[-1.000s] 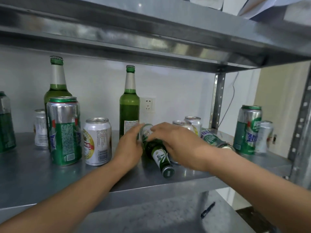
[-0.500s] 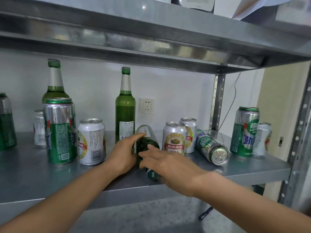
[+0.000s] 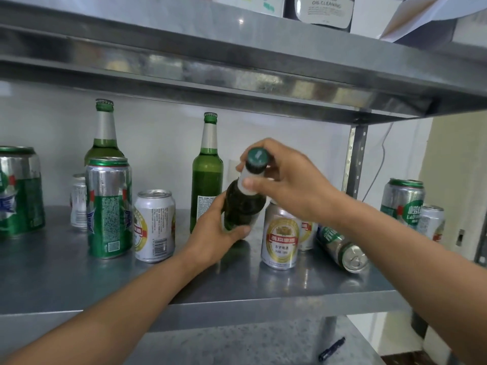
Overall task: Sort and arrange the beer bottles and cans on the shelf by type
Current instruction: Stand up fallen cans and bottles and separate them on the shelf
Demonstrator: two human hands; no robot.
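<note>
Steel racking against a white wall; the grey metal shelf (image 3: 66, 280) carries a mixed lot of beer.

Hands: both are on one dark green glass beer bottle (image 3: 243, 206) with a green cap. The left hand (image 3: 214, 233) is wrapped round its lower body, and the right hand (image 3: 287, 180) pinches the white-foiled neck just under the cap. The bottle is tilted, cap towards the camera, at mid-shelf just beside a standing bottle. Whether its base touches the shelf cannot be told.

Count:
- **Bottles, three:** the held one, a tall green glass bottle at centre (image 3: 207, 175), and a green glass bottle at back left (image 3: 105, 133).
- **Tall green-and-silver cans, four:** far-left can (image 3: 19, 191), left can (image 3: 109, 206) and far-right can (image 3: 402, 204) stand upright, and a fallen can (image 3: 342, 248) lies on its side.
- **Short white-and-gold cans, five:**
  - back-left short can (image 3: 78, 201)
  - barcode-side short can (image 3: 154, 225)
  - centre short can (image 3: 282, 238)
  - half-hidden short can (image 3: 307, 233) behind it
  - right-end short can (image 3: 431, 222)

Progress, as judged: early. Types are interleaved along the whole shelf and no group has formed. Left to do:
- Stand the held bottle with the other two.
- Right the fallen can.
- Gather tall and short cans into separate runs.
</note>
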